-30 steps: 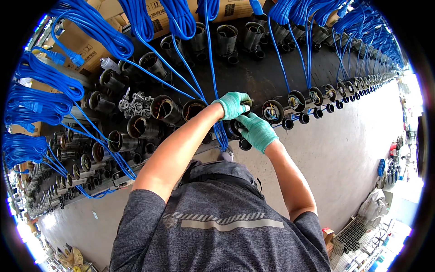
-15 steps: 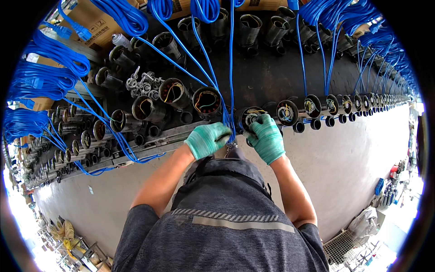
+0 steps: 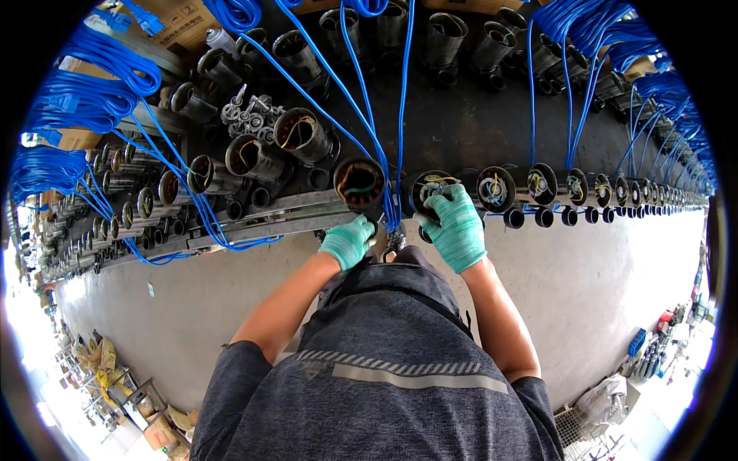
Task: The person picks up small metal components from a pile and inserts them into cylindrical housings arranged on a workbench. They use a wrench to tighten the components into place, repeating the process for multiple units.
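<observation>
My left hand [image 3: 350, 241], in a green knit glove, is closed at the lower end of a dark cylindrical motor housing [image 3: 359, 183]. That housing's mouth tilts toward me, showing reddish-brown windings and a green-yellow wire inside; the fingertips are partly hidden. My right hand [image 3: 455, 229], gloved alike, has its fingers curled together at the lower right rim of a second motor housing [image 3: 416, 189] with pale wires at its mouth. What these fingers pinch, if anything, is hidden. Between both hands hang several blue cables [image 3: 390, 207], running down past the bench edge.
A long row of housings [image 3: 542, 183] with side outlets lines the bench edge to the right, and more stand at left. Coiled blue cables [image 3: 92, 100] hang overhead. Loose metal castings [image 3: 252, 115] lie on the dark bench [image 3: 461, 115]. Cardboard boxes [image 3: 181, 27] stand behind.
The left housing has come toward me and its mouth has tipped my way. My left hand has moved from beside the cables to below that housing. My right hand stays at its housing.
</observation>
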`<state>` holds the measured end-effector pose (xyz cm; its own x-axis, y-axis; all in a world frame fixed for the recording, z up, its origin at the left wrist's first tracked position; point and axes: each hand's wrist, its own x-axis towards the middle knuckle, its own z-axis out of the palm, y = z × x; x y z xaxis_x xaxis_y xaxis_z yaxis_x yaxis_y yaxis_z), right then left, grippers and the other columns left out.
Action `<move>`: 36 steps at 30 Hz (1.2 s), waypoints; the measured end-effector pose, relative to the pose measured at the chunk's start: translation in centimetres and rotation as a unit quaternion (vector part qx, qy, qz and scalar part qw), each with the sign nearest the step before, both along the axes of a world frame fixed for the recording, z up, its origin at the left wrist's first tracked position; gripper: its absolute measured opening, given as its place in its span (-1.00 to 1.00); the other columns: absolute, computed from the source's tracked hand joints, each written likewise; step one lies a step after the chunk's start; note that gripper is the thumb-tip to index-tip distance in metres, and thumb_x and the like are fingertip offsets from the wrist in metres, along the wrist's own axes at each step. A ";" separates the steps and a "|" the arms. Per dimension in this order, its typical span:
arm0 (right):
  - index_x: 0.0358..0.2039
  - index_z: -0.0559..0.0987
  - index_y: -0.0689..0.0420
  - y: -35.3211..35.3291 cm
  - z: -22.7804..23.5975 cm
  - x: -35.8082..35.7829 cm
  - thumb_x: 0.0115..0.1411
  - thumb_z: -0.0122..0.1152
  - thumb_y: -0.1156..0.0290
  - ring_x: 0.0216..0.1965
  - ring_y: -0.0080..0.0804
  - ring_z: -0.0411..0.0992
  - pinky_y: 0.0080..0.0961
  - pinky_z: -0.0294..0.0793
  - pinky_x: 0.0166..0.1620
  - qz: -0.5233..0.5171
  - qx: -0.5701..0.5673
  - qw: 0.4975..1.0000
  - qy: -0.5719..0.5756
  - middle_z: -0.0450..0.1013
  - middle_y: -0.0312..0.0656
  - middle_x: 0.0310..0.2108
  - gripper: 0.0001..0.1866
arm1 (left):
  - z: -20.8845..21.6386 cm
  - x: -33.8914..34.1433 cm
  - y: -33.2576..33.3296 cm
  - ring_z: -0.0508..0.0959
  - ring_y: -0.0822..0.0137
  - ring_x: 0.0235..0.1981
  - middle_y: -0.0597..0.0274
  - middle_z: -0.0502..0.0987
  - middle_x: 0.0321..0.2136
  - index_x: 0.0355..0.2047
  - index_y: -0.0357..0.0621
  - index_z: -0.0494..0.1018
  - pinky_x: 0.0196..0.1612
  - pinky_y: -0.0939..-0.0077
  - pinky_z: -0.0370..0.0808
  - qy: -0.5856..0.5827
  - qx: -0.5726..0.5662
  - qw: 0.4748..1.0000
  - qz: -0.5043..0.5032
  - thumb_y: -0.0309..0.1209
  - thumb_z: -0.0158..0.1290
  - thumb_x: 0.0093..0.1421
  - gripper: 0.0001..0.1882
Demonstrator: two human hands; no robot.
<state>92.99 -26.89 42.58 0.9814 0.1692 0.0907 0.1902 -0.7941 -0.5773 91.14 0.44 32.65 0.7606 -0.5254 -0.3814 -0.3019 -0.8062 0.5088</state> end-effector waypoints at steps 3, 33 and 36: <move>-0.15 0.72 0.15 0.0 0.0 0.2 0.03 0.63 0.22 -0.08 -0.01 0.53 -0.16 0.64 -0.07 0.008 0.003 1.000 0.010 0.49 -0.05 -0.09 -0.58 | -1.1 -1.7 0.3 0.64 -0.12 -0.06 -0.02 0.58 0.01 -0.02 -0.13 0.57 -0.03 -0.04 0.59 0.027 0.038 0.999 -0.011 -0.20 0.20 0.33 -0.67; -0.17 0.70 0.17 10.6 7.3 -1.6 0.28 0.41 0.50 -0.48 -0.42 0.51 -0.46 0.52 -0.34 -0.075 0.137 0.986 0.055 0.58 -0.14 -0.41 -0.88 | 13.3 27.8 27.3 0.68 0.00 0.02 -0.06 0.66 0.04 0.15 -0.18 0.58 0.09 0.22 0.59 -0.279 0.018 0.946 0.163 -0.21 0.28 0.35 -0.54; -0.17 0.71 0.15 13.5 7.1 -2.6 0.25 0.44 0.46 -0.48 -0.28 0.54 -0.40 0.54 -0.35 -0.079 0.121 0.988 0.060 0.61 -0.09 -0.36 -0.85 | 10.8 32.4 26.1 0.65 -0.10 0.09 -0.10 0.66 0.10 0.24 -0.20 0.53 0.19 0.13 0.52 -0.058 -0.011 0.985 0.164 -0.04 0.25 0.37 -0.40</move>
